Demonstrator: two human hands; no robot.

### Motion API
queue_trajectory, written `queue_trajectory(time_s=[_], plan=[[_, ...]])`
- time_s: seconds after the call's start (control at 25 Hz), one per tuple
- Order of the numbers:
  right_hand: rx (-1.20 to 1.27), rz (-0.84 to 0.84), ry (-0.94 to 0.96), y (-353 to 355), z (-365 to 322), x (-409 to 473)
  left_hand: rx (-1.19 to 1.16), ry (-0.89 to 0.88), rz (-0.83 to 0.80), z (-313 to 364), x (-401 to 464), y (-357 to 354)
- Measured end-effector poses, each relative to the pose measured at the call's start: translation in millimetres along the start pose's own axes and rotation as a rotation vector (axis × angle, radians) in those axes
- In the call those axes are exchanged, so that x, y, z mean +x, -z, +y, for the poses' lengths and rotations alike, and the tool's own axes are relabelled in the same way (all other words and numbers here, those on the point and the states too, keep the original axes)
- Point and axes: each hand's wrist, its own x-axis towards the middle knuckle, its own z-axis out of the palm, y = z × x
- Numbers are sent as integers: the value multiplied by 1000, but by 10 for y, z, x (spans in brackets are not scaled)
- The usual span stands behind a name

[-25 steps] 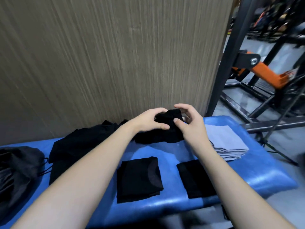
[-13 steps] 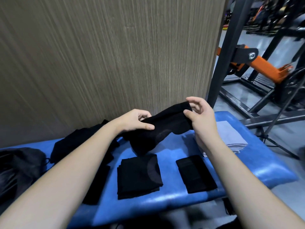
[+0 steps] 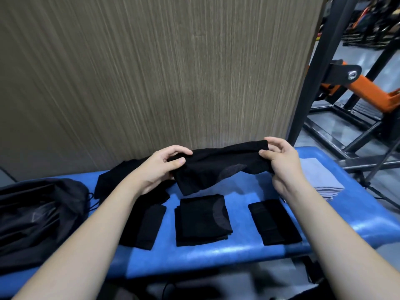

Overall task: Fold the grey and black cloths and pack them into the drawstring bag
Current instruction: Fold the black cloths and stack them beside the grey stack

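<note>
Head view: the left hand (image 3: pixel 161 167) and the right hand (image 3: pixel 281 161) each pinch one end of a black cloth (image 3: pixel 216 167), held stretched above the blue desk (image 3: pixel 238 254), close to the wall panel (image 3: pixel 151 72). Folded black cloths (image 3: pixel 202 219) lie near the desk's front edge, the grey cloths (image 3: pixel 320 180) towards its right end, and the drawstring bag (image 3: pixel 36 215) at its left end.

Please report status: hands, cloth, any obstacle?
Both hands, left hand and right hand, pinch black cloth above bench. Drawstring bag left. Nothing blocking.

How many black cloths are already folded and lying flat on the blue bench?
3: one by the left forearm, one in the middle, one on the right. The loose black heap behind may hide more.
</note>
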Motion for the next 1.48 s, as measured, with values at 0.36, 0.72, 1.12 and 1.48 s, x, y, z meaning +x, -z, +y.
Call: queue_trajectory(time_s=[0.36,0.72,1.12,1.48], plan=[[-185,-36,-20,17,124,-431,6,93,231,-294,-485,-41],[-384,14,-40,161,188,-760,-84,149,280,-545,-798,-343],[-322,4,-32,83,88,-924,-203,194,222,-562,-828,-587],[-368,-236,-23,-612,338,-1176,-365,254,233,-534,-812,-544]])
